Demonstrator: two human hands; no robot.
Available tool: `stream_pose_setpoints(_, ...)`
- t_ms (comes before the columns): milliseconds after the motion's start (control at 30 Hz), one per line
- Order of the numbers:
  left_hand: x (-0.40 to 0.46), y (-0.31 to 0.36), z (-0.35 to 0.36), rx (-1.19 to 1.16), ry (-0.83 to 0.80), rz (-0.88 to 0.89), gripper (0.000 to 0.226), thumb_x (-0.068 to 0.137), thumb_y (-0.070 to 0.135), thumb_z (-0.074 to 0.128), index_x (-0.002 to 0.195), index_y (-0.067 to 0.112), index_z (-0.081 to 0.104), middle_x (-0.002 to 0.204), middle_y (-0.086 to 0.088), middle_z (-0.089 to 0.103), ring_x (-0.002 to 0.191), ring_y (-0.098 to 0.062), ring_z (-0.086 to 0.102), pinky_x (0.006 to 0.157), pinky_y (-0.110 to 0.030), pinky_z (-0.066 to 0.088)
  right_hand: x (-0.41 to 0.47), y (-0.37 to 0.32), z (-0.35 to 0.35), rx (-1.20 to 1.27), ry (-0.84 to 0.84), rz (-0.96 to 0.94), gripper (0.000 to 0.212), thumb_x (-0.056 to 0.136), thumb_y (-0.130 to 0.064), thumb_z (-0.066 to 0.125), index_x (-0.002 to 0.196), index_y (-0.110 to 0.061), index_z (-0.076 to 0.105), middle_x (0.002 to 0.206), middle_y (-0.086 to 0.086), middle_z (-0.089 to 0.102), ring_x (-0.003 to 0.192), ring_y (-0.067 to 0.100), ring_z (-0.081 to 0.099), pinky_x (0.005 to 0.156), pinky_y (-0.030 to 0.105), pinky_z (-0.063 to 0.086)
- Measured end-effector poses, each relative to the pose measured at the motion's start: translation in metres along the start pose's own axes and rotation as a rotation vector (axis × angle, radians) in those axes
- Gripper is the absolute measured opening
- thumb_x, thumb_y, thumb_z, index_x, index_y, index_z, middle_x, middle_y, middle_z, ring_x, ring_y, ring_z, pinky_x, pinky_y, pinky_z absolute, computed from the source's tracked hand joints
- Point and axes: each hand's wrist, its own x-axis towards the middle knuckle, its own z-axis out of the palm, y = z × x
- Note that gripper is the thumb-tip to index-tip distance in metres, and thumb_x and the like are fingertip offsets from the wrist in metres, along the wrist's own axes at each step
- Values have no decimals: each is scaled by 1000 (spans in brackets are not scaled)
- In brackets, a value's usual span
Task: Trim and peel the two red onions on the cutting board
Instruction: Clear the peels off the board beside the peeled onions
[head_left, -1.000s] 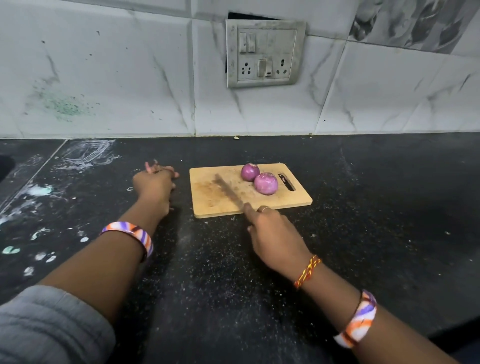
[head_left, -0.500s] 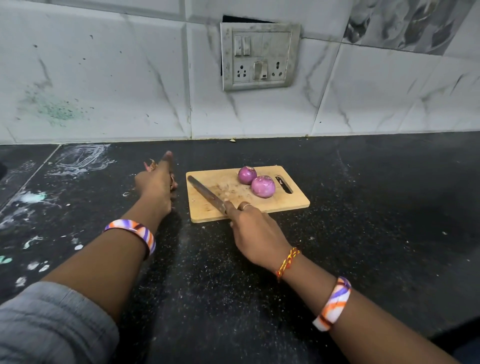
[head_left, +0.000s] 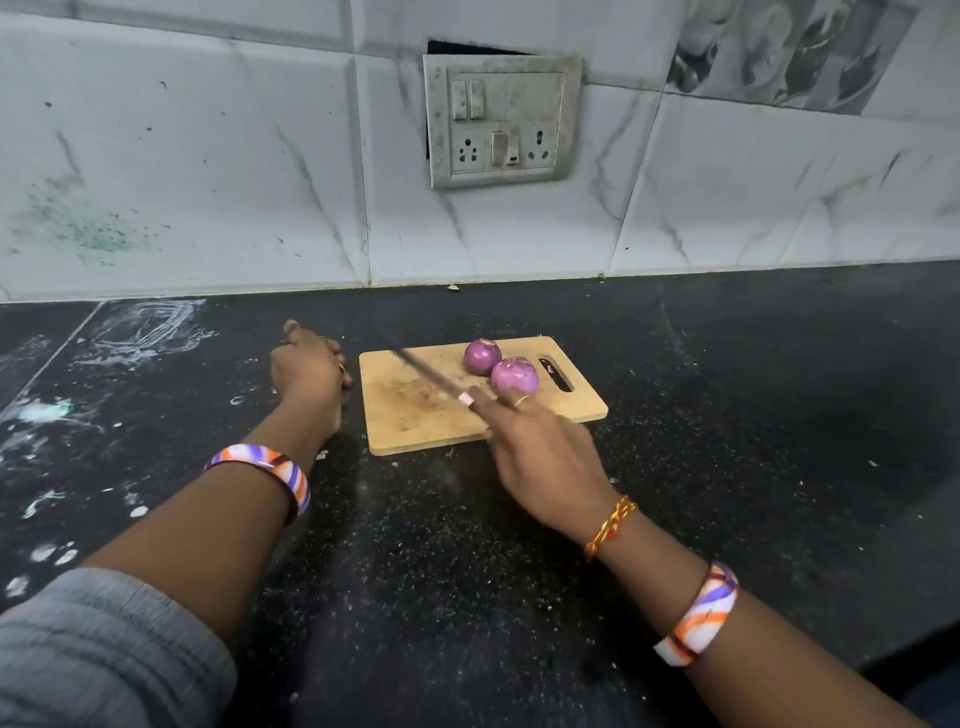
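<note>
My right hand (head_left: 540, 457) is clamped round the knife (head_left: 426, 371), blade slanting away over the cutting board (head_left: 415, 415); the two red onions (head_left: 501, 366) sit touching each other just past my right fingertips. My left hand (head_left: 306, 371) rests loosely curled on the counter beside the board, holding nothing I can see. With neither round onion steadied, one could roll under the blade and send the edge skidding.

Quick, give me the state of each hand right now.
Left hand: on the counter left of the cutting board, fingers curled; holding anything cannot be told.
Right hand: gripping the knife, blade over the board.
</note>
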Motion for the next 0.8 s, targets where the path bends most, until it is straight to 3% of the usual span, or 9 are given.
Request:
stream_pose_setpoints(133, -9, -2, 12, 96, -45, 79, 46, 97, 34, 24, 69, 12, 53, 59, -1, 46, 46, -15, 40, 37, -21, 23, 7, 51, -13, 1, 110, 383, 49, 92, -11, 42, 137, -31, 40, 111, 9, 58, 98, 33, 61, 78, 43, 51)
stream_pose_setpoints(233, -12, -5, 22, 131, -114, 112, 44, 97, 31, 27, 68, 12, 55, 60, -1, 45, 45, -14, 38, 35, -16, 21, 6, 79, -11, 82, 34, 534, 49, 90, -12, 45, 135, -31, 45, 112, 12, 63, 98, 35, 61, 80, 47, 53)
stream_pose_setpoints(367, -15, -8, 32, 161, -168, 117, 44, 97, 30, 26, 68, 13, 55, 59, -1, 43, 44, -14, 36, 38, -17, 19, 1, 90, -3, 189, -63, 557, 47, 92, -17, 47, 135, -36, 44, 115, 8, 62, 95, 30, 62, 80, 45, 53)
stream_pose_setpoints(467, -18, -10, 38, 181, -185, 103, 45, 97, 31, 26, 70, 12, 55, 60, -1, 43, 44, -14, 36, 37, -16, 19, -2, 92, -2, 30, -51, 550, 50, 93, -17, 43, 138, -36, 38, 120, 8, 55, 103, 30, 59, 83, 45, 51)
stream_pose_setpoints(567, -20, -13, 42, 190, -198, 98, 44, 97, 30, 26, 69, 12, 55, 60, -1, 43, 44, -14, 36, 37, -16, 19, -2, 89, -5, -166, -40, 595, 55, 94, -16, 43, 145, -28, 28, 137, 15, 42, 114, 31, 54, 85, 44, 49)
stream_pose_setpoints(800, -22, -17, 44, 226, -210, 127, 43, 96, 27, 27, 68, 11, 56, 62, -2, 44, 46, -16, 36, 42, -22, 22, 9, 74, 7, -193, -166, 477, 58, 92, -16, 45, 146, -20, 23, 135, 14, 32, 118, 32, 43, 89, 43, 47)
